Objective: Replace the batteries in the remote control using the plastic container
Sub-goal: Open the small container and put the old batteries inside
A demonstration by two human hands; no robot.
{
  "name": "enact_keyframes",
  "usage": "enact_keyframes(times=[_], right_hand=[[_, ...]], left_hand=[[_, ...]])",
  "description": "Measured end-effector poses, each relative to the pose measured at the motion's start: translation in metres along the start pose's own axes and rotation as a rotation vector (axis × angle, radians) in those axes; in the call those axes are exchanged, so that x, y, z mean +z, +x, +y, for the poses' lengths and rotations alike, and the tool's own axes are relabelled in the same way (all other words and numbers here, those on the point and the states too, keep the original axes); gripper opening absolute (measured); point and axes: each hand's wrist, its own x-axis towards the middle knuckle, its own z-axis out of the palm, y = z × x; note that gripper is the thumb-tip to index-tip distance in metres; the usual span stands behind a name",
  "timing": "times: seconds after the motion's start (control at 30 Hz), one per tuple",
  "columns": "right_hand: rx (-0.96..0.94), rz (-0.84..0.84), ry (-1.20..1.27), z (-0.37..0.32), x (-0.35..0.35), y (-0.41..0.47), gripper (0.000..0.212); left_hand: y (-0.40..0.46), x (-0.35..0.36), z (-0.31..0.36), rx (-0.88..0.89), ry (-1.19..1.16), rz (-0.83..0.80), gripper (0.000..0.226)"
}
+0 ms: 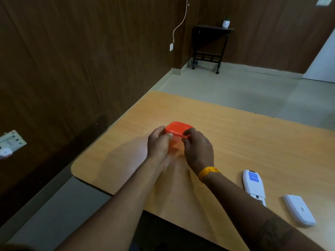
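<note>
A small clear plastic container with an orange lid [176,128] stands on the wooden table [235,138]. My left hand [158,144] grips its left side, thumb at the lid's near edge. My right hand [198,149] holds the right front corner, fingers curled over the lid's rim. What lies inside the container is hidden by my hands. The white remote control [253,185] lies face down at the right, its battery bay open toward me. Its loose white battery cover [299,210] lies further right, near the table's front edge.
A dark panelled wall runs along the table's left side with a switch plate [10,142] low on it. A small black wheeled side table [210,46] with a potted plant stands across the tiled floor. A white cable hangs on the far wall.
</note>
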Motion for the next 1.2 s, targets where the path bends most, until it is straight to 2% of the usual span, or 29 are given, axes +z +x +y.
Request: enact_keyframes(times=[0.13,0.27,0.4,0.47,0.53,0.67,0.87,1.07,1.2], right_hand=[[-0.003,0.069,0.004,0.001,-0.028,-0.027,0.018],[-0.038,0.123,0.024,0.012,-0.064,-0.052,0.015],[-0.057,0.155,0.027,0.028,-0.101,-0.074,0.015],[-0.049,0.14,0.107,0.033,-0.115,-0.083,0.015],[-0.039,0.107,0.203,0.035,-0.123,-0.094,0.015],[-0.068,0.051,0.209,0.036,-0.134,-0.11,0.018],[-0.113,0.042,0.162,0.049,-0.148,-0.117,0.016],[-0.058,0.112,0.252,0.051,-0.152,-0.114,0.006],[-0.102,0.109,0.253,0.053,-0.155,-0.11,0.011]], left_hand=[[-0.024,0.008,0.004,-0.046,-0.018,-0.081,0.033],[-0.049,0.013,-0.003,-0.076,0.05,-0.265,0.047],[-0.072,0.024,-0.014,0.114,0.362,-0.375,0.081],[-0.088,0.034,-0.021,0.21,0.494,-0.359,0.098],[-0.103,0.043,-0.03,0.307,0.553,-0.297,0.105],[-0.124,0.053,-0.042,0.475,0.599,-0.125,0.089],[-0.138,0.056,-0.044,0.517,0.553,-0.192,0.066],[-0.134,0.047,-0.047,0.552,0.584,-0.229,0.073],[-0.134,0.049,-0.048,0.56,0.56,-0.238,0.075]])
